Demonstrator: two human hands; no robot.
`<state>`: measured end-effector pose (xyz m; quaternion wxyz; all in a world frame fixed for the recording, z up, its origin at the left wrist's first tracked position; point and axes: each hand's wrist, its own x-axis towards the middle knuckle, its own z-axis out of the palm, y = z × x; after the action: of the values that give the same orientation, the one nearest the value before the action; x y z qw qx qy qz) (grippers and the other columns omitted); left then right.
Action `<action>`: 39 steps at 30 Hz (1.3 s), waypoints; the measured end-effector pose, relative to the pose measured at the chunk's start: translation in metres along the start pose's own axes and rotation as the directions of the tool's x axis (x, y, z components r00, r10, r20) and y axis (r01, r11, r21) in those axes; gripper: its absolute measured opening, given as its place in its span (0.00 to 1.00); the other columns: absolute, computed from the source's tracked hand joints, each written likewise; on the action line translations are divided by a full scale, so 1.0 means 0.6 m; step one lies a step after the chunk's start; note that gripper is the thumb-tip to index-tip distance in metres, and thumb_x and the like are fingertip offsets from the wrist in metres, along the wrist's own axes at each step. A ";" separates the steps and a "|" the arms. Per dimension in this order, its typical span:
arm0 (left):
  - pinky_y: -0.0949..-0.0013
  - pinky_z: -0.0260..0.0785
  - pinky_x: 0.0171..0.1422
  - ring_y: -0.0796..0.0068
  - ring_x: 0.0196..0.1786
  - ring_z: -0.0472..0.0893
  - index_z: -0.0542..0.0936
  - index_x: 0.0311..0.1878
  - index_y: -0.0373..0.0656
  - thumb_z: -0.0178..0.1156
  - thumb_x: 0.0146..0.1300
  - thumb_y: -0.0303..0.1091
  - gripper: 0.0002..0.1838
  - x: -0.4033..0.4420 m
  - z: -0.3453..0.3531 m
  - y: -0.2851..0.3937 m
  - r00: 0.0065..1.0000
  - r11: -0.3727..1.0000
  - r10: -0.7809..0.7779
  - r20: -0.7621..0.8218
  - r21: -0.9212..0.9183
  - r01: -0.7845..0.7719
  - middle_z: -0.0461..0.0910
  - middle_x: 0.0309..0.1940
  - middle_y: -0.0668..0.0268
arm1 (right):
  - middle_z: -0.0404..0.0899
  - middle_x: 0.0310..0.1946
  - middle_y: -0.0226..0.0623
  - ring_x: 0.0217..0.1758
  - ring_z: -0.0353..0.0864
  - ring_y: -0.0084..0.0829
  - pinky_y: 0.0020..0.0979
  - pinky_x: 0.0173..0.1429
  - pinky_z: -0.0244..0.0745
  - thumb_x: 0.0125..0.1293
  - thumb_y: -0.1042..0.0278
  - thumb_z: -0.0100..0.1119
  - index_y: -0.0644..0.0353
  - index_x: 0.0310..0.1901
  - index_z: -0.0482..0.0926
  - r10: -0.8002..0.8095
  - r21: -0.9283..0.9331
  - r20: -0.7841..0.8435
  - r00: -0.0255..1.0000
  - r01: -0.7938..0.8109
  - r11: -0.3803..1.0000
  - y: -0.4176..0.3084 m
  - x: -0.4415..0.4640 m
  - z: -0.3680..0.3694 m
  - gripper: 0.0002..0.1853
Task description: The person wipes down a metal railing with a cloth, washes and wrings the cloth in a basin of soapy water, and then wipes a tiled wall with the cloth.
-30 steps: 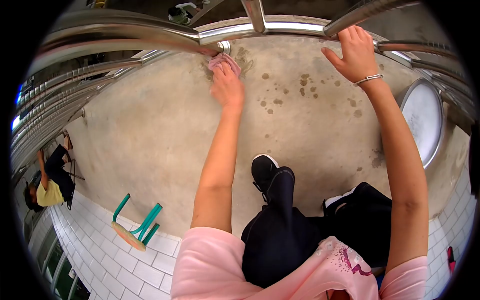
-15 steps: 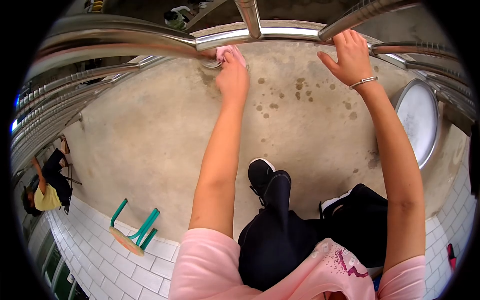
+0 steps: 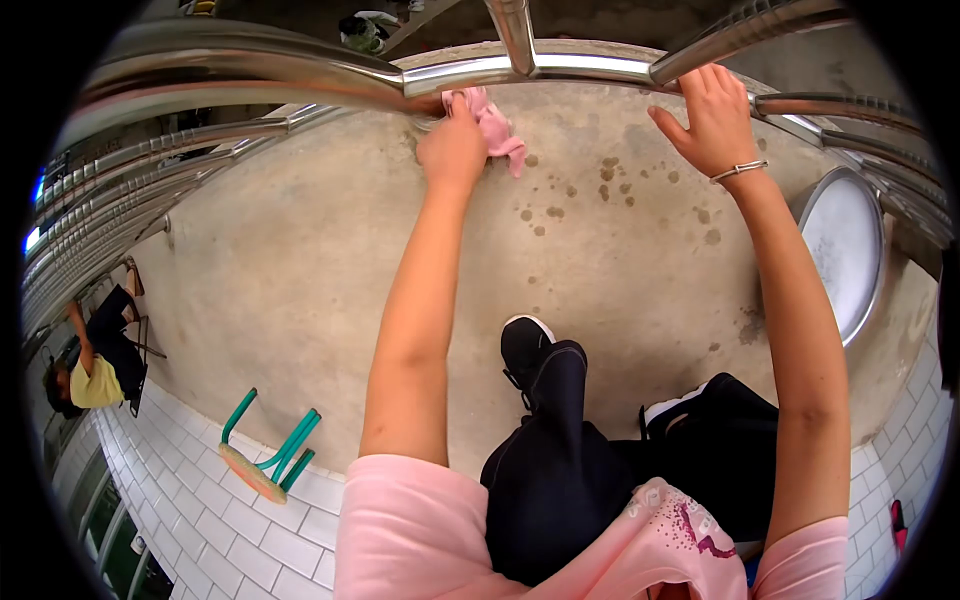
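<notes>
My left hand (image 3: 455, 148) is closed on a pink cloth (image 3: 498, 132) at the steel railing (image 3: 590, 68), left of centre. A loose end of the cloth hangs to the right of my fingers. The fingertips are partly hidden by the cloth and the rail. Farther right, my right hand (image 3: 712, 125), with a bracelet (image 3: 740, 170) at the wrist, has its fingers hooked over the same railing. Its thumb sticks out to the left, off the bar.
Dark wet spots (image 3: 608, 170) mark the concrete floor (image 3: 300, 260). A round metal-rimmed object (image 3: 845, 250) leans at the right. At lower left are a stool with green legs (image 3: 265, 455) and a seated person (image 3: 100, 360). White tiles (image 3: 230, 510) run along the near side.
My left hand has shifted slightly left and down along the rail, and more of the cloth now hangs out at its right. My right hand stays at its place on the railing.
</notes>
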<state>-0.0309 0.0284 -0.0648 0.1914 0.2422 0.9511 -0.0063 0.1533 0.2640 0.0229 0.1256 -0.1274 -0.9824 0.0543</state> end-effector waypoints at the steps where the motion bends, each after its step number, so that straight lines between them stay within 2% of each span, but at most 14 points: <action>1: 0.51 0.75 0.42 0.53 0.42 0.84 0.68 0.60 0.53 0.48 0.64 0.36 0.20 -0.015 0.008 -0.015 1.000 1.000 -0.001 0.003 0.001 0.001 0.84 0.41 0.56 | 0.74 0.41 0.34 0.51 0.72 0.38 0.40 0.55 0.65 0.51 0.59 0.67 0.58 0.46 0.72 0.014 -0.008 0.014 1.000 -0.013 1.000 -0.001 0.000 -0.001 0.22; 8: 0.48 0.73 0.38 0.50 0.38 0.83 0.66 0.61 0.56 0.47 0.63 0.34 0.21 -0.068 0.029 -0.096 0.986 0.988 0.155 -0.059 0.001 -0.155 0.83 0.37 0.54 | 0.74 0.43 0.33 0.51 0.73 0.38 0.40 0.55 0.64 0.51 0.59 0.67 0.57 0.46 0.73 -0.011 -0.018 -0.024 1.000 0.011 1.000 0.001 -0.001 0.005 0.22; 14: 0.49 0.71 0.40 0.51 0.42 0.82 0.67 0.62 0.57 0.46 0.64 0.35 0.22 -0.069 0.024 -0.128 0.995 0.986 -0.098 -0.035 -0.139 0.092 0.82 0.43 0.60 | 0.74 0.45 0.34 0.51 0.72 0.39 0.40 0.57 0.63 0.52 0.58 0.67 0.57 0.44 0.74 -0.018 0.009 -0.018 1.000 0.018 1.000 -0.005 0.002 0.002 0.21; 21: 0.58 0.73 0.49 0.56 0.45 0.82 0.78 0.52 0.42 0.40 0.70 0.32 0.17 0.050 0.046 -0.200 0.886 0.794 0.191 -0.423 -0.464 -0.393 0.82 0.41 0.56 | 0.73 0.43 0.35 0.52 0.72 0.40 0.42 0.58 0.62 0.52 0.56 0.66 0.57 0.43 0.74 0.017 0.001 0.009 1.000 -0.017 1.000 -0.008 0.003 0.000 0.20; 23: 0.63 0.73 0.43 0.65 0.37 0.83 0.79 0.48 0.37 0.44 0.72 0.38 0.17 0.092 0.006 -0.203 0.960 0.356 0.280 -0.024 -0.926 -0.128 0.83 0.36 0.60 | 0.73 0.43 0.35 0.52 0.71 0.40 0.42 0.58 0.62 0.52 0.56 0.66 0.57 0.43 0.74 0.016 -0.003 0.016 1.000 -0.016 1.000 -0.010 0.001 0.002 0.20; 25: 0.71 0.67 0.32 0.77 0.26 0.74 0.82 0.33 0.42 0.51 0.69 0.58 0.27 0.128 -0.066 -0.154 0.973 0.648 0.127 0.193 -0.759 0.066 0.79 0.27 0.67 | 0.73 0.43 0.35 0.53 0.71 0.40 0.42 0.59 0.62 0.52 0.55 0.66 0.57 0.43 0.73 0.030 -0.011 0.012 0.999 -0.029 1.000 -0.007 0.001 0.002 0.21; 28: 0.71 0.63 0.29 0.80 0.23 0.68 0.83 0.30 0.51 0.53 0.64 0.64 0.26 0.148 -0.080 -0.139 0.899 0.490 0.436 -0.050 -0.824 -0.283 0.76 0.23 0.75 | 0.73 0.43 0.36 0.53 0.71 0.41 0.42 0.59 0.62 0.52 0.56 0.66 0.57 0.44 0.73 0.025 0.009 0.002 1.000 -0.025 1.000 -0.009 0.001 0.001 0.21; 29: 0.72 0.63 0.29 0.81 0.24 0.69 0.82 0.28 0.51 0.53 0.65 0.63 0.25 0.177 -0.068 -0.146 0.907 0.616 0.401 0.133 -0.772 -0.159 0.76 0.22 0.76 | 0.73 0.43 0.36 0.53 0.71 0.41 0.42 0.59 0.62 0.52 0.56 0.66 0.57 0.44 0.73 0.038 -0.013 -0.006 0.999 -0.038 0.999 -0.002 0.000 -0.007 0.21; 33: 0.74 0.63 0.28 0.82 0.26 0.70 0.82 0.32 0.48 0.53 0.67 0.60 0.24 0.142 -0.017 -0.148 0.932 0.056 0.160 0.325 -0.946 0.320 0.77 0.26 0.76 | 0.72 0.44 0.38 0.53 0.70 0.42 0.41 0.59 0.62 0.50 0.56 0.66 0.57 0.45 0.71 0.018 -0.013 0.009 1.000 -0.018 1.000 -0.022 0.002 0.007 0.23; 35: 0.67 0.64 0.20 0.70 0.27 0.78 0.80 0.39 0.39 0.57 0.64 0.56 0.24 0.158 0.085 -0.187 0.986 0.101 0.066 -0.151 -0.982 -0.157 0.79 0.31 0.61 | 0.72 0.44 0.39 0.52 0.70 0.42 0.40 0.59 0.62 0.49 0.57 0.67 0.58 0.46 0.71 0.052 0.034 0.089 0.995 -0.056 0.998 -0.004 0.011 -0.013 0.24; 36: 0.64 0.73 0.28 0.68 0.32 0.80 0.79 0.44 0.37 0.53 0.68 0.46 0.19 0.213 0.169 -0.292 0.990 0.272 0.132 0.054 -0.962 0.017 0.80 0.34 0.59 | 0.72 0.43 0.39 0.52 0.71 0.42 0.40 0.59 0.63 0.48 0.59 0.68 0.58 0.46 0.71 0.063 0.069 0.066 0.996 -0.067 0.995 -0.009 0.001 -0.012 0.25; 37: 0.65 0.76 0.39 0.68 0.36 0.82 0.78 0.45 0.36 0.49 0.71 0.40 0.16 0.115 0.100 -0.232 0.988 0.398 0.061 -0.139 -0.905 -0.152 0.81 0.37 0.57 | 0.73 0.44 0.45 0.53 0.70 0.47 0.43 0.59 0.64 0.49 0.59 0.68 0.61 0.43 0.72 0.087 0.156 0.142 0.986 -0.109 0.982 -0.015 0.006 -0.021 0.23; 38: 0.68 0.75 0.44 0.69 0.40 0.82 0.76 0.50 0.35 0.46 0.72 0.35 0.15 0.019 0.035 -0.168 0.995 -0.020 0.095 -0.006 -1.000 -0.004 0.81 0.40 0.58 | 0.73 0.46 0.45 0.54 0.70 0.47 0.43 0.59 0.65 0.47 0.63 0.69 0.62 0.47 0.71 0.063 0.203 -0.009 0.998 -0.060 0.977 -0.025 0.011 -0.001 0.26; 39: 0.69 0.73 0.49 0.70 0.46 0.81 0.74 0.56 0.35 0.47 0.71 0.35 0.17 0.011 0.042 -0.182 0.980 0.258 0.198 -0.007 -0.964 -0.059 0.81 0.46 0.60 | 0.73 0.48 0.45 0.55 0.69 0.48 0.43 0.61 0.65 0.46 0.66 0.69 0.63 0.50 0.70 0.106 0.225 0.089 0.990 -0.123 0.967 -0.014 0.003 -0.029 0.28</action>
<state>-0.0777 -0.0677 -0.0996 0.3530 0.1529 0.7256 0.5706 0.1544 0.2576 0.0414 0.0987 -0.1665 -0.9645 0.1795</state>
